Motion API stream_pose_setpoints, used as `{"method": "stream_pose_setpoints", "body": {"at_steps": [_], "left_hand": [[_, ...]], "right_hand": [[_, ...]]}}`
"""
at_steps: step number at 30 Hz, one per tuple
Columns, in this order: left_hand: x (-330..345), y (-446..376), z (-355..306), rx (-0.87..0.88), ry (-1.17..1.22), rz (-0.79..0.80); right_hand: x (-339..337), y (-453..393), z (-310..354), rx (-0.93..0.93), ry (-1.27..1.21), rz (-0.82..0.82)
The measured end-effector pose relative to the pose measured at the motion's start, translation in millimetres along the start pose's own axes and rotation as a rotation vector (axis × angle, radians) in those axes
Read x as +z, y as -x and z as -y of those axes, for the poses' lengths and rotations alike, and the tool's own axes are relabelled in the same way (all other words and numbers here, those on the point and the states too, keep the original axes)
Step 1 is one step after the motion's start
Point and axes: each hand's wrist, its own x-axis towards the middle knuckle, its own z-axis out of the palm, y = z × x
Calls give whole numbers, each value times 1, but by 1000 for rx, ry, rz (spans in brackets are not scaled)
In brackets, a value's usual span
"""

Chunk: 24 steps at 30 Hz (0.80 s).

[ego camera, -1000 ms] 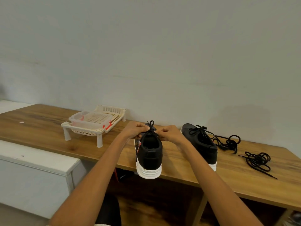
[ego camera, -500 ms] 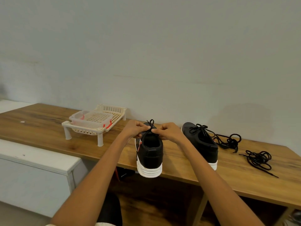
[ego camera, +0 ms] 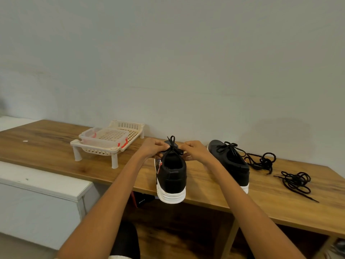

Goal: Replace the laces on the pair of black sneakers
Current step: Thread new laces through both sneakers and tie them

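Observation:
A black sneaker with a white sole [ego camera: 172, 179] stands heel toward me at the front edge of the wooden table [ego camera: 56, 152]. My left hand [ego camera: 152, 148] and my right hand [ego camera: 196, 150] sit on either side of its tongue, each pinching the black lace [ego camera: 172, 145], whose loops stick up between them. The second black sneaker [ego camera: 231, 163] stands to the right with its lace tied in a bow. Two loose bundles of black laces lie farther right, the nearer lace bundle [ego camera: 261, 161] beside that shoe and the far lace bundle [ego camera: 296, 182] toward the table's right end.
A cream plastic rack [ego camera: 110, 144] on short legs holds a clear tray at the back left of the table. A white cabinet [ego camera: 41, 186] stands lower at the left. A plain wall rises behind the table. Dark items lie under the table.
My hands have stayed at the top of the near sneaker, with only small finger movements on the lace. The view has shifted slightly.

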Motion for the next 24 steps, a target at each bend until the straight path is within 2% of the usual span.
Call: {"method": "stream_pose_setpoints", "body": {"at_steps": [3, 8, 18, 24], "left_hand": [[1, 1, 0, 17, -14, -14], [0, 1, 1, 18, -33, -11], [-1, 0, 0, 28, -45, 7], [-1, 1, -1, 33, -60, -9]], "right_hand": [[0, 1, 0, 9, -64, -3], [2, 0, -2, -26, 15, 45], [1, -2, 0, -11, -28, -52], [3, 3, -1, -60, -18, -16]]}}
